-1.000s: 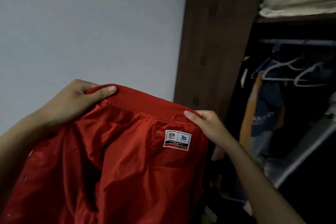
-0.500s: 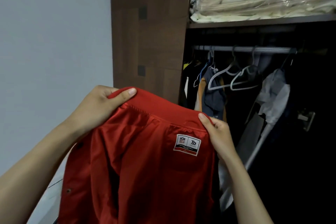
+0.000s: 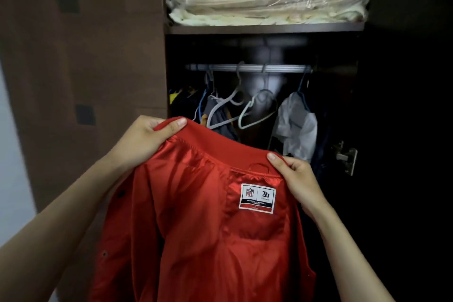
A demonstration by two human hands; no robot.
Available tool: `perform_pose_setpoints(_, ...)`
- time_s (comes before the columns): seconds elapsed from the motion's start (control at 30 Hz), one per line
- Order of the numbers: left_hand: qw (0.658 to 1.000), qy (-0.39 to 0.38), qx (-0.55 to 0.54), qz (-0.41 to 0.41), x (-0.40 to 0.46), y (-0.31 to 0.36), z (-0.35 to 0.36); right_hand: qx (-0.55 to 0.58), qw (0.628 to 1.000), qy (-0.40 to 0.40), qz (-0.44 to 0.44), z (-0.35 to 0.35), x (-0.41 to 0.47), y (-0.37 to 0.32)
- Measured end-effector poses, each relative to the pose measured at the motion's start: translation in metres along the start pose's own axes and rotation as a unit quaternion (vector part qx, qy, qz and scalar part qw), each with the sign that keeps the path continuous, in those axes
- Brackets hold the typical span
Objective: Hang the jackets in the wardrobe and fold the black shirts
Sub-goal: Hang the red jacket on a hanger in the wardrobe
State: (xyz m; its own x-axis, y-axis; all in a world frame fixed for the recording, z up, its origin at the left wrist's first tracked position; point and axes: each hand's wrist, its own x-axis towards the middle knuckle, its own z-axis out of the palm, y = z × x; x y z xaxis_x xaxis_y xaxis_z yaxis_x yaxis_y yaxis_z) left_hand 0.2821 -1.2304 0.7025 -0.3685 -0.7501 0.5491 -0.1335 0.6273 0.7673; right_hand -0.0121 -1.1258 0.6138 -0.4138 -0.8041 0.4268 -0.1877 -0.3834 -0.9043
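Your left hand [image 3: 144,140] and right hand [image 3: 297,179] each pinch the collar of the red jacket [image 3: 208,228], held open at lower centre. Since half a second ago, the wardrobe [image 3: 264,29] has slid to centre, its rail [image 3: 247,68] and empty hangers [image 3: 257,110] now directly above the collar.

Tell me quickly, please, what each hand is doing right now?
Left hand: closed, gripping the collar of the red jacket.
Right hand: closed, pinching the same collar near the hanging loop.
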Motion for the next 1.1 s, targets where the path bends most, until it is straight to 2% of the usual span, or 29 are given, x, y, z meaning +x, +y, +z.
perform_pose_setpoints(0.17, 0.997, -0.031, -0.062, 0.014, 0.051, -0.012, 0.016, -0.067, 0.996, 0.002, 0.052, -0.004, 0.016, 0.002)
perform_pose_setpoints(0.37, 0.993, -0.08, -0.07, 0.053, 0.083, -0.011, 0.051, -0.189, 0.968, -0.091, 0.14, -0.013, 0.028, 0.002)
perform_pose_setpoints(0.43, 0.993, -0.077, -0.061, 0.065, 0.091, -0.009, 0.057, -0.221, 0.956, -0.121, 0.152, -0.01, 0.041, 0.0)
perform_pose_setpoints(0.5, 0.994, -0.068, -0.046, 0.076, 0.099, -0.006, 0.061, -0.237, 0.957, -0.099, 0.136, -0.005, 0.063, -0.001)
perform_pose_setpoints(0.63, 0.995, -0.068, -0.012, 0.074, 0.113, -0.006, 0.064, -0.148, 0.983, 0.089, 0.058, 0.015, 0.145, -0.003)
perform_pose_setpoints(0.73, 0.994, -0.08, 0.023, 0.067, 0.121, -0.009, 0.068, -0.097, 0.98, 0.167, 0.043, 0.036, 0.202, -0.009)
perform_pose_setpoints(0.8, 0.993, -0.081, 0.045, 0.067, 0.124, -0.012, 0.071, -0.037, 0.982, 0.153, 0.107, 0.046, 0.224, -0.014)
perform_pose_setpoints(0.87, 0.992, -0.089, 0.063, 0.064, 0.126, -0.015, 0.071, 0.079, 0.978, 0.077, 0.176, 0.051, 0.239, -0.013)
perform_pose_setpoints(0.97, 0.989, -0.112, 0.069, 0.067, 0.128, -0.019, 0.066, 0.21, 0.953, 0.044, 0.215, 0.051, 0.257, -0.015)
perform_pose_setpoints(1.03, 0.989, -0.113, 0.066, 0.065, 0.129, -0.019, 0.064, 0.23, 0.946, 0.035, 0.224, 0.051, 0.264, -0.015)
perform_pose_setpoints(1.1, 0.99, -0.107, 0.072, 0.062, 0.129, -0.02, 0.064, 0.167, 0.957, 0.023, 0.238, 0.052, 0.265, -0.016)
